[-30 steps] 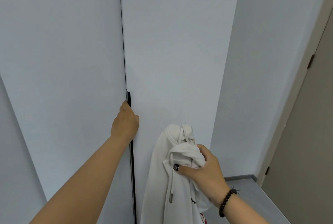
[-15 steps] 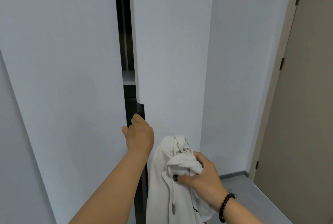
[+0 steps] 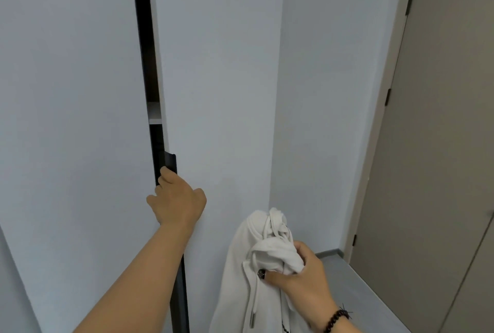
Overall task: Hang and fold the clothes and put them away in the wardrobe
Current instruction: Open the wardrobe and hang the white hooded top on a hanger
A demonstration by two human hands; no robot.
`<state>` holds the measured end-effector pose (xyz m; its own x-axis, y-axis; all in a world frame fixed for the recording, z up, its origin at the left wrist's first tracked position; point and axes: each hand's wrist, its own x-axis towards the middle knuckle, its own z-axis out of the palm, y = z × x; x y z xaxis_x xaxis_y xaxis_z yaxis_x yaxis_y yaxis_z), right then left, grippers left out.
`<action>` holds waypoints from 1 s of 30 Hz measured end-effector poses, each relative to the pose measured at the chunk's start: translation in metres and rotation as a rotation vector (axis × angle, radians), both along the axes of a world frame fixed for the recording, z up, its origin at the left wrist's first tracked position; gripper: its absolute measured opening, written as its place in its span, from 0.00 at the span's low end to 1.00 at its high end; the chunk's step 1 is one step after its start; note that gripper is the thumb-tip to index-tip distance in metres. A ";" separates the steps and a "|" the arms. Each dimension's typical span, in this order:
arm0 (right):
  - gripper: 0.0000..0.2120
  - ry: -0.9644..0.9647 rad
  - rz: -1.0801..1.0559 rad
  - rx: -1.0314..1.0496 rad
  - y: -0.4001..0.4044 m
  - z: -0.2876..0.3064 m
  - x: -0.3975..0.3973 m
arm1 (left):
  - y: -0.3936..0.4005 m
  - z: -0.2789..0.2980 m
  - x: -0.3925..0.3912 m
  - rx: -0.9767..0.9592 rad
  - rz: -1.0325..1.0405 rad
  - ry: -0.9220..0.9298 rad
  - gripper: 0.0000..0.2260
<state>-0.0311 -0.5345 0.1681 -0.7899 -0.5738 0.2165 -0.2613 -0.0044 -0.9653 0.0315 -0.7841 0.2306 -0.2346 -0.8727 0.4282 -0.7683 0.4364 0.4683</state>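
A tall white wardrobe stands in front of me. Its right door is pulled slightly ajar, and a dark gap shows a white shelf inside. My left hand grips the black handle strip on that door's left edge. My right hand, wearing a dark bead bracelet, holds a bunched white hoodie with drawstrings, hanging down at the lower right. The rest of the wardrobe's inside is hidden.
The left wardrobe door is closed. A white side panel or wall stands to the right, then a beige room door. Grey floor shows at the lower right.
The right wardrobe door went from closed to ajar, pulled by my left hand on its handle. The view has shifted right. My right hand kept holding the hoodie.
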 end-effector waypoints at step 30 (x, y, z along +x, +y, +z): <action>0.26 -0.014 -0.027 0.019 0.118 -0.004 -0.093 | 0.200 0.051 -0.086 0.068 -0.628 -0.068 0.24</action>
